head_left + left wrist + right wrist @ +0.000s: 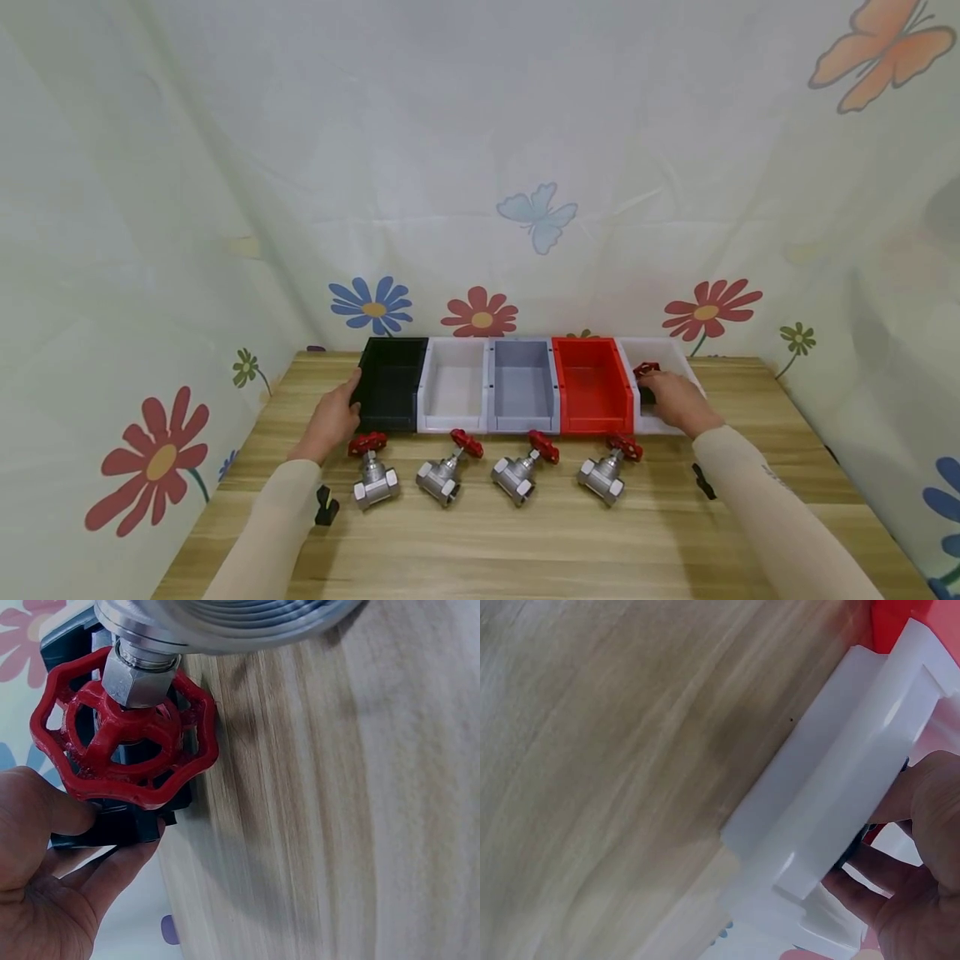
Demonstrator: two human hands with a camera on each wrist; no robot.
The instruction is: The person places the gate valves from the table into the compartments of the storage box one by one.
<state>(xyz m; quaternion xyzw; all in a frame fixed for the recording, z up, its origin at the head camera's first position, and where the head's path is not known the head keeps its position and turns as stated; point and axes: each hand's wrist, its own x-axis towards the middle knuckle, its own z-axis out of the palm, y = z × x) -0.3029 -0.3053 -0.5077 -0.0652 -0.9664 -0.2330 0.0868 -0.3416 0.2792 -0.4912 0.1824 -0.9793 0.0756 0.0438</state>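
My left hand (335,421) pinches the side wall of the black bin (390,423) at the left end of the row, thumb on one face and fingers on the other. Inside the white bin (667,344) at the right end, my right hand (677,402) holds a dark piece with a red handwheel (646,367), apparently a valve; the fingers and bin wall hide most of it. Closest to the left hand stands a metal valve (375,482), whose red handwheel (124,761) fills much of the left wrist view.
Between the end bins sit another white bin (453,423), a grey bin (523,425) and a red bin (597,425). More valves with red handwheels (438,479) line the wooden table (480,550). Small black clips (327,506) lie near both forearms. A patterned curtain hangs behind.
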